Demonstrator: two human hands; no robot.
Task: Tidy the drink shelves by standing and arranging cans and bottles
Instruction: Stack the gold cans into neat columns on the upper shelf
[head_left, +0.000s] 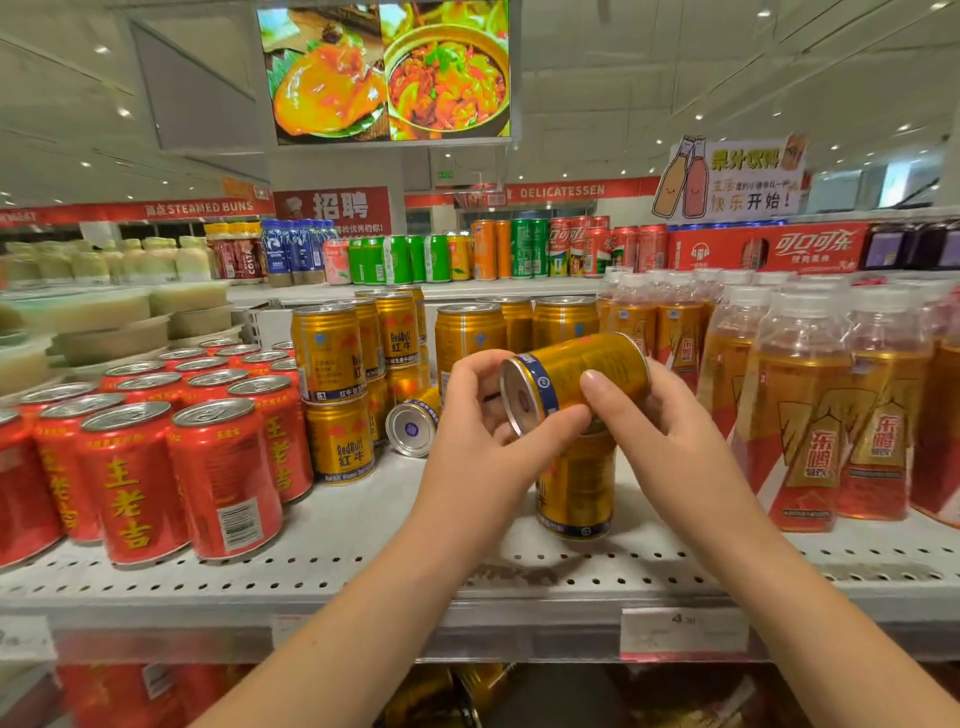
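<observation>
1. Both hands hold a gold metal drink can (576, 371) tipped on its side, base facing left, above the white perforated shelf (363, 545).
2. The left hand (478, 421) curls its fingers (478, 366) round the base end.
3. The right hand (665, 447) pinches the can's body, thumb in front, the other fingers hidden behind.
4. An upright gold can (576, 488) stands on the shelf just beneath.
5. A fallen gold can (413, 426) lies on its side beside stacked gold cans (332, 364).
6. Red metal cans (223, 478) stand to the left and amber plastic bottles (800, 405) to the right.
</observation>
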